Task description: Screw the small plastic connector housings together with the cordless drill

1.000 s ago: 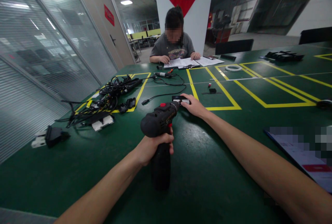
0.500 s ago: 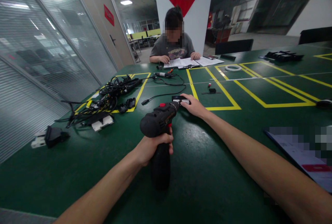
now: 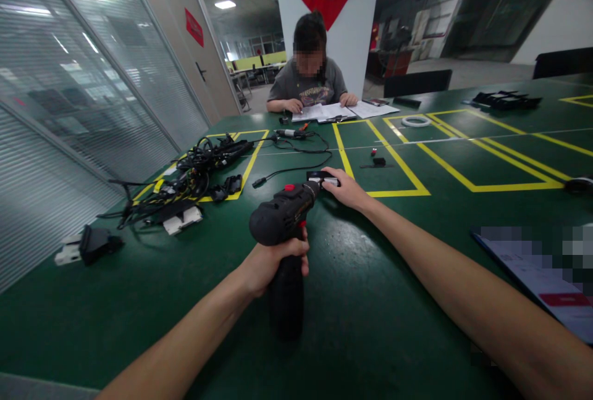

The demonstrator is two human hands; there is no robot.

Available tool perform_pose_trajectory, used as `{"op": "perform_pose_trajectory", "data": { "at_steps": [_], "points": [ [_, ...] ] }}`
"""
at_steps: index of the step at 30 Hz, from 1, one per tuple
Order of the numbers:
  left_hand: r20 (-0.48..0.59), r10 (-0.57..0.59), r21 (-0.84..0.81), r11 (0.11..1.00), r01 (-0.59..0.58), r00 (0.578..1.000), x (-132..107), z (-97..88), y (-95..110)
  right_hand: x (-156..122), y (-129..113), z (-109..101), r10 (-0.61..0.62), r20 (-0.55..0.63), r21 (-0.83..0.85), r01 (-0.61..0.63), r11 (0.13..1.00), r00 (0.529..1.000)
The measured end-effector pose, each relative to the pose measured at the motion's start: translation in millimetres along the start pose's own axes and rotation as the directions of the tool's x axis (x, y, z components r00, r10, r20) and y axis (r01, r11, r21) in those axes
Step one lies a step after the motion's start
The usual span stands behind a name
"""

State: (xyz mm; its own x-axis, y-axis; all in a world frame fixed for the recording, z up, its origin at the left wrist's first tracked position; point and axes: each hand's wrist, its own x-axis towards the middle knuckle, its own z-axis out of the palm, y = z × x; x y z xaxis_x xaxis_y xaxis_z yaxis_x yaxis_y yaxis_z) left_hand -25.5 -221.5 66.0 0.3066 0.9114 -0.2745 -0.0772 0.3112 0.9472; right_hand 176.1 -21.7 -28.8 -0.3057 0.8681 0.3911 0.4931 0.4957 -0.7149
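My left hand [image 3: 273, 264] is wrapped round the handle of a black cordless drill [image 3: 278, 218] with red accents. The drill's chuck points forward at a small black and white part [image 3: 323, 178] on the green table. My right hand [image 3: 341, 187] grips that part at its right end, fingers closed on it. Whether the drill's tip touches the part cannot be made out, since the drill's body and chuck hide it.
Tangled black cables [image 3: 204, 165] and dark plastic pieces lie to the left. Across the table [image 3: 370, 313] a person [image 3: 315, 82] sits over papers. A white ring [image 3: 416, 121], a small black piece [image 3: 379, 162] and a blue folder [image 3: 542, 283] lie to the right. Yellow tape marks the tabletop.
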Motion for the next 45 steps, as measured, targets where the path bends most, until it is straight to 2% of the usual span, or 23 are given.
{"op": "perform_pose_trajectory", "data": {
  "at_steps": [45],
  "points": [
    [-0.016, -0.008, 0.002, 1.0, 0.008, 1.0, -0.5, 2.3, 1.1, 0.6, 2.6, 1.5, -0.021, -0.007, -0.012, 0.021, 1.0, 1.0]
  ]
}}
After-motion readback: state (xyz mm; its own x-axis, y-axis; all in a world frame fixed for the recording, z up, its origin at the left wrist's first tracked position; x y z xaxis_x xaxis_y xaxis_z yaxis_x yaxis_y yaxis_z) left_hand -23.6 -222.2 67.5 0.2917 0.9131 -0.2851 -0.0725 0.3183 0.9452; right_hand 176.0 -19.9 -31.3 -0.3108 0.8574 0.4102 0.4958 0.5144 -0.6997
